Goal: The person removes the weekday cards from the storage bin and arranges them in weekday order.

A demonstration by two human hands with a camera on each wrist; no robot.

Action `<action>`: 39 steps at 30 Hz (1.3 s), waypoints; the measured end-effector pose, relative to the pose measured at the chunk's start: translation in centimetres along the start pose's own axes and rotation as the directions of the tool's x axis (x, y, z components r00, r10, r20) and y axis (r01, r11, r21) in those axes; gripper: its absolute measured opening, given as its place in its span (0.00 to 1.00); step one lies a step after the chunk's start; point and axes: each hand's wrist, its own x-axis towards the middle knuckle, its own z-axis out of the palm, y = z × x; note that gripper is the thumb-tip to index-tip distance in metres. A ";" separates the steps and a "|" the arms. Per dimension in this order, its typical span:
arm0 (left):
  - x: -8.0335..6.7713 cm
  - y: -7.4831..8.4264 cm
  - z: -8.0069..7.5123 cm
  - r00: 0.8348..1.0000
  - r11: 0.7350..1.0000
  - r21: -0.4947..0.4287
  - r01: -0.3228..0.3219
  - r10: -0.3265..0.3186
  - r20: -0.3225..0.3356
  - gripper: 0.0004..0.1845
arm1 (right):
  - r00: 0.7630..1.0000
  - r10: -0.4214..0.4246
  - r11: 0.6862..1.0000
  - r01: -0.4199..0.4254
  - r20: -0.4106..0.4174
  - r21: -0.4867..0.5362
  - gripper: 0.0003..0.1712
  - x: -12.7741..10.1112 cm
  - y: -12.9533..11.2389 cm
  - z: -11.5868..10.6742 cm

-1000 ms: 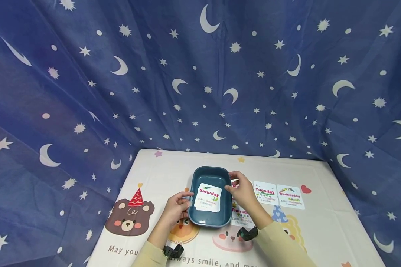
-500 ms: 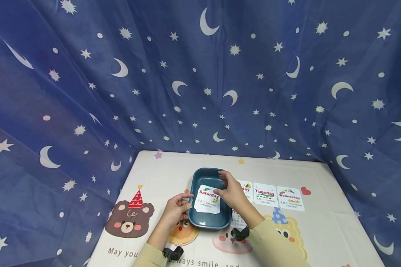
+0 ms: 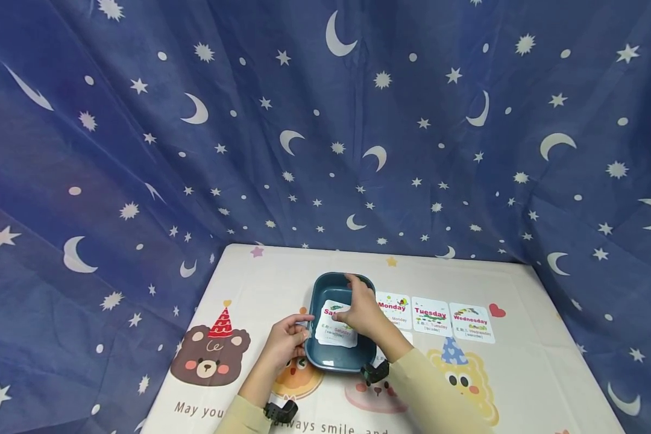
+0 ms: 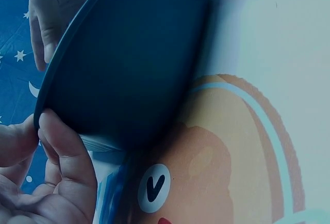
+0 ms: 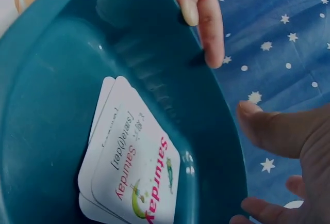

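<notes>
A dark blue-green tray (image 3: 317, 358) stands on the table. Inside it is a small stack of white cards, the top Saturday card (image 3: 331, 336) facing up. My left hand (image 3: 282, 340) pinches the tray's left rim; the left wrist view shows that hand (image 4: 56, 167) with thumb and fingers on either side of the edge. Over the tray is my right hand (image 3: 363, 310), thumb and fingers spread, partly covering the Saturday card from the head camera. In the right wrist view the spread right hand (image 5: 294, 136) holds nothing, and the card stack (image 5: 131, 167) lies on the tray floor.
Right of the tray, a Monday card (image 3: 393, 306), a Tuesday card (image 3: 431, 313) and a Wednesday card (image 3: 471, 319) lie in a row. Below Monday, another card is mostly hidden by the right forearm. A starry blue curtain (image 3: 325, 150) rises behind the table (image 3: 521, 367).
My right hand has moved left from the tray's right rim to over the Saturday card, uncovering the Monday card. My left hand and the tray stay in place.
</notes>
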 end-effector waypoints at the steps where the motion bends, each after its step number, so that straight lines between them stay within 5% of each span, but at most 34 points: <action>1: 0.0 0.0 0.0 1.000 1.000 -0.004 -0.003 0.003 0.004 0.22 | 1.000 -0.007 1.000 0.007 0.005 -0.002 0.64 0.0 0.0 0.2; 8: 0.0 -0.1 -0.2 1.000 1.000 0.000 -0.002 0.002 0.000 0.21 | 0.997 -0.062 0.992 0.066 0.048 -0.109 0.70 0.4 0.3 1.4; 17: 0.0 0.0 -0.2 1.000 1.000 0.004 -0.001 0.001 -0.006 0.21 | 0.994 -0.034 0.959 0.061 0.103 -0.276 0.73 0.5 0.3 2.4; 39: 0.2 -0.1 -0.2 1.000 1.000 -0.015 -0.008 0.008 0.014 0.22 | 0.970 0.130 0.890 -0.024 0.204 -0.455 0.71 1.2 0.0 2.5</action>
